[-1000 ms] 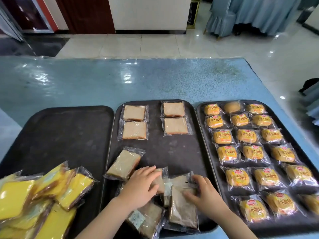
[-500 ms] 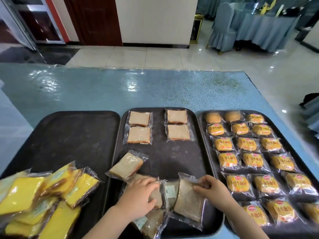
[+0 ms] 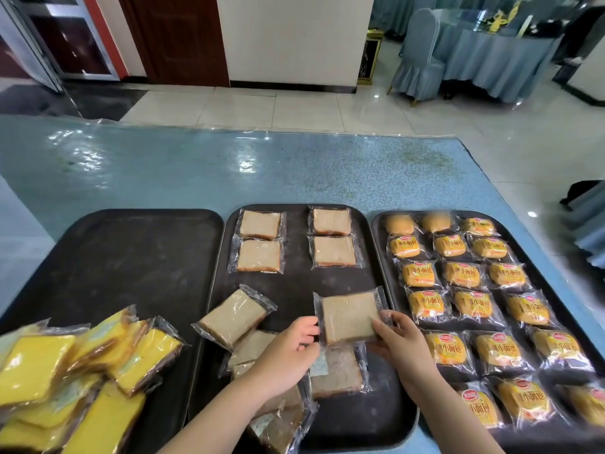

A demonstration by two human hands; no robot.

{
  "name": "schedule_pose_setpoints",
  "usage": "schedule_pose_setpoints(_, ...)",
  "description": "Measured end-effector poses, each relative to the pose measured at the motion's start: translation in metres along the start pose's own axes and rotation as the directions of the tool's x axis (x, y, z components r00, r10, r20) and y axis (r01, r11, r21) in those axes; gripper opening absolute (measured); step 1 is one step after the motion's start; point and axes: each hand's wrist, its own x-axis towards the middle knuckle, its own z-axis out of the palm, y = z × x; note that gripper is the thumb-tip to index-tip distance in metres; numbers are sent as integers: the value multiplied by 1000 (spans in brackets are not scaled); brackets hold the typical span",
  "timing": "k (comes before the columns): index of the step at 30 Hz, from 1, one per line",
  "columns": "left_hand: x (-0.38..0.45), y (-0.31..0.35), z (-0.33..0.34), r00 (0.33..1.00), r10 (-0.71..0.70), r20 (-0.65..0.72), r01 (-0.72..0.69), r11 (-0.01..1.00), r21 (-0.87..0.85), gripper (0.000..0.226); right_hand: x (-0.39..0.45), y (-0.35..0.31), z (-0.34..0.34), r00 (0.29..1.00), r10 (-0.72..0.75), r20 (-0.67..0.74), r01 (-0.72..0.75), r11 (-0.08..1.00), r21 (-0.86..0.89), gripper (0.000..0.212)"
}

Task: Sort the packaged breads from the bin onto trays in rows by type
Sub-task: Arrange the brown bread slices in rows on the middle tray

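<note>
Three dark trays lie side by side on the blue table. Over the middle tray, my right hand grips the right side of a packaged brown bread slice. My left hand pinches its left edge. Two pairs of brown slices lie in rows at the tray's far end. One tilted slice and a loose heap of brown slices lie near and under my hands. The right tray carries rows of small orange-wrapped buns. Yellow cake packs are heaped on the left tray.
The far part of the left tray is bare. Bare blue tablecloth stretches beyond the trays to the far edge. Past the table are tiled floor, covered chairs and another draped table at the back right.
My right hand lifted a brown slice off the heap and carried it up the middle tray. My left hand left the heap and took the pack's left edge. The view tilted upward.
</note>
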Motion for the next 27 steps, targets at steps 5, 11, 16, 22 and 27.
schedule_pose_setpoints(5,21,8,7,994,-68,-81,54,985,-164,48,13,6,7,999,15,-50,-16,999,-27,24)
schedule_pose_setpoints(11,46,21,7,984,-133,-117,107,972,-208,44,44,10,8,988,-153,-18,122,847,-517,31)
schedule_pose_setpoints(16,70,26,7,985,-158,-72,149,981,-121,39,67,3,14,976,-212,43,183,704,-687,40)
schedule_pose_setpoints(22,93,22,7,984,-170,-61,162,980,-119,42,87,-2,22,976,-206,76,195,656,-729,44)
schedule_pose_setpoints(27,109,14,7,987,-159,-25,155,979,-131,54,95,0,22,980,-183,79,180,642,-746,48)
